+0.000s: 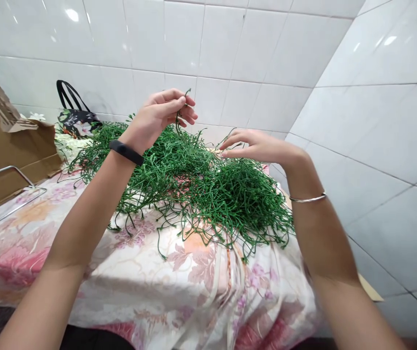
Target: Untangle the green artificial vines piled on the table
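My left hand (pixel 168 111), with a black band on its wrist, is raised above the heap and pinches a thin green plastic stem (pixel 178 119) between thumb and fingers. The stem's tip pokes up past the thumb. My right hand (pixel 255 145), a silver bangle on its wrist, hovers palm down over the right part of the heap, fingers stretched and slightly apart, with nothing seen held in it. Below both hands lies a tangled pile of green artificial stems (pixel 245 194), in a larger mound at the left and a denser one at the right.
A floral cloth (pixel 139 262) covers the table. At the left stand a cardboard box (pixel 15 155) and a bent metal wire frame (pixel 19 170). Behind are a black floral bag (pixel 79 121) and white flowers (pixel 72 148). White tiled walls (pixel 237 48) close off the back and right.
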Available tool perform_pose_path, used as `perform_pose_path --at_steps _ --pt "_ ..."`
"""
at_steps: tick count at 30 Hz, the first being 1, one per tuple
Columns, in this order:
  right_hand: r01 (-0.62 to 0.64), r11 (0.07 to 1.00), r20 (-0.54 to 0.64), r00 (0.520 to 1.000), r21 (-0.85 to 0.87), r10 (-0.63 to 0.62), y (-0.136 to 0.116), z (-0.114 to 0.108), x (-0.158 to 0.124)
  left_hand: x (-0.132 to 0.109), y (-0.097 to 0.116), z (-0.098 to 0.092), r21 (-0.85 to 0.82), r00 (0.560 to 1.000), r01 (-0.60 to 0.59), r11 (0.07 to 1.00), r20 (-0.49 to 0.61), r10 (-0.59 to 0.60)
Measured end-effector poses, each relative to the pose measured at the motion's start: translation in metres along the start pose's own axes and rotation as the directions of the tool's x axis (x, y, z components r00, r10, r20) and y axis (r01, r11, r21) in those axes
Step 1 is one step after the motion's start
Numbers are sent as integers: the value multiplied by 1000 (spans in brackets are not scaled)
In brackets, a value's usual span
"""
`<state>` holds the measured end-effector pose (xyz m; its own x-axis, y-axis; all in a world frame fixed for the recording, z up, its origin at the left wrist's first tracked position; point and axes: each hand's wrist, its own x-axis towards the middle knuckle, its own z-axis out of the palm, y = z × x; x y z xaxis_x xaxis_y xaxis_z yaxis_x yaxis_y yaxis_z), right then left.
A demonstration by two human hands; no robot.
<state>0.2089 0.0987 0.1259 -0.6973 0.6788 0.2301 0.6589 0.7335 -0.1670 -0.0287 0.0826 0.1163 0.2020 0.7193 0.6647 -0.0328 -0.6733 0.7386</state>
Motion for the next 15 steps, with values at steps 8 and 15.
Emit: perform_pose_path --at_steps 8,15 --pt "4 1000 -224 975 5 -3 -4 5 6 -2 3 -2 0 999 -30 1000 -26 30" --pt "-2 969 -420 901 246 108 -2 12 14 -3 1 -1 39 994 -101 994 -26 102"
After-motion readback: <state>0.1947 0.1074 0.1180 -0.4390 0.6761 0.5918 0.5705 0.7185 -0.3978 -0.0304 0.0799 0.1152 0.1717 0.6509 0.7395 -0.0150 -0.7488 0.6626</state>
